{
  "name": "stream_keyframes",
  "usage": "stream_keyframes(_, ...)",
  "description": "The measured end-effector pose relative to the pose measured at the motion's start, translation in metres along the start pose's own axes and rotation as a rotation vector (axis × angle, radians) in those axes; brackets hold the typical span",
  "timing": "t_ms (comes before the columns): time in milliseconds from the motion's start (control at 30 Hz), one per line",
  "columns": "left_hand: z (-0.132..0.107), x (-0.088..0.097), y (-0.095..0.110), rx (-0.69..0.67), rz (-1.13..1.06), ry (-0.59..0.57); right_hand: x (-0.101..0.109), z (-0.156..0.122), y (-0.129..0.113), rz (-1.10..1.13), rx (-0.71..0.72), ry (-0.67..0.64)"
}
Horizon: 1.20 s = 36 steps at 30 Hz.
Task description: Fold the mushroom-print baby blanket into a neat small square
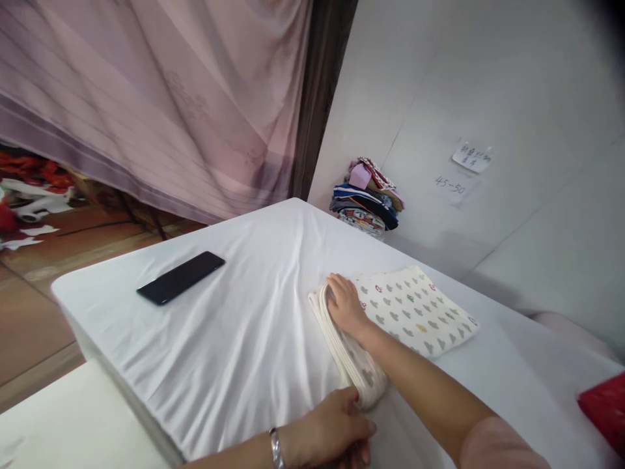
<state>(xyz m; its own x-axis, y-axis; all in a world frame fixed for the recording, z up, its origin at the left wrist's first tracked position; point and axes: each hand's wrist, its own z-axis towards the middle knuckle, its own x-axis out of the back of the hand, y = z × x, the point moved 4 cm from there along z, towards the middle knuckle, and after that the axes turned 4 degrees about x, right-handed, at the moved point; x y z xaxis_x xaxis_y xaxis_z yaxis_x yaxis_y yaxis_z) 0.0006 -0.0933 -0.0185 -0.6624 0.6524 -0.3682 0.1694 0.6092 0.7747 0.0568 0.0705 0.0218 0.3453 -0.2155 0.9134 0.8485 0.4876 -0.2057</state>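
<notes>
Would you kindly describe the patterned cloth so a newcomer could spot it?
On the white table, look toward its wall side. The folded cloth lies partly under the right hand; unlike the colourful fabric stack, it is cream with small grey motifs.

Bare left hand [328,425], silvery wrist bracelet [276,448], bare right hand [347,306], pale pink sleeve [499,446] on its arm [424,378]

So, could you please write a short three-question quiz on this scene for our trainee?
1. Multiple choice: which hand has a silver bracelet at its wrist? A) right; B) left; C) neither.
2. True or false: the black phone lies apart from the patterned cloth.
3. Fill in the blank: the lower note on the wall reads "45-__".

Key: 1. B, the left hand; 2. true; 3. 50.
</notes>
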Motion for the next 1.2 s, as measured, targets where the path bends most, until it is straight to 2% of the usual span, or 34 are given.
stream_keyframes(100, 0.002, 0.001, -0.001, -0.018, 0.023, -0.013, -0.014, -0.016, -0.006, 0.000, -0.041, -0.102)
stream_keyframes(233, 0.005, 0.003, -0.001, -0.032, 0.035, -0.027, -0.021, -0.017, -0.012, 0.006, -0.066, -0.197)
stream_keyframes(400, 0.009, 0.006, -0.006, -0.044, 0.069, -0.028, -0.008, -0.017, -0.012, 0.105, -0.104, -0.180)
stream_keyframes(500, 0.007, 0.009, -0.008, -0.050, 0.115, -0.016, 0.008, -0.034, -0.013, 0.177, -0.180, -0.186)
stream_keyframes(567, 0.001, 0.015, -0.004, -0.060, 0.179, 0.010, 0.022, -0.054, -0.018, 0.210, -0.179, -0.219)
stream_keyframes(633, -0.008, 0.030, 0.008, -0.076, 0.263, 0.110, 0.038, -0.080, -0.025, 0.230, -0.088, -0.266)
stream_keyframes(667, -0.014, 0.040, 0.016, -0.090, 0.314, 0.199, 0.046, -0.093, -0.029, 0.233, -0.029, -0.288)
stream_keyframes(733, -0.025, 0.064, 0.039, -0.142, 0.447, 0.412, 0.061, -0.120, -0.030, 0.234, 0.033, -0.329)
stream_keyframes(833, -0.040, 0.098, 0.082, -0.333, 0.731, 0.804, 0.074, -0.153, -0.020, 0.210, 0.083, -0.383)
stream_keyframes(900, -0.039, 0.114, 0.105, -0.392, 0.863, 0.976, 0.078, -0.166, -0.007, 0.166, 0.098, -0.393)
stream_keyframes(967, -0.026, 0.123, 0.121, -0.385, 0.930, 1.035, 0.078, -0.173, 0.011, 0.103, 0.088, -0.373)
stream_keyframes(1033, -0.007, 0.128, 0.132, -0.325, 0.970, 1.019, 0.077, -0.175, 0.029, 0.026, 0.066, -0.310)
stream_keyframes(1133, 0.016, 0.128, 0.139, -0.209, 1.053, 0.994, 0.074, -0.174, 0.053, -0.069, 0.055, -0.171)
stream_keyframes(1200, 0.020, 0.123, 0.137, -0.167, 1.083, 0.987, 0.074, -0.179, 0.066, -0.097, 0.062, -0.081)
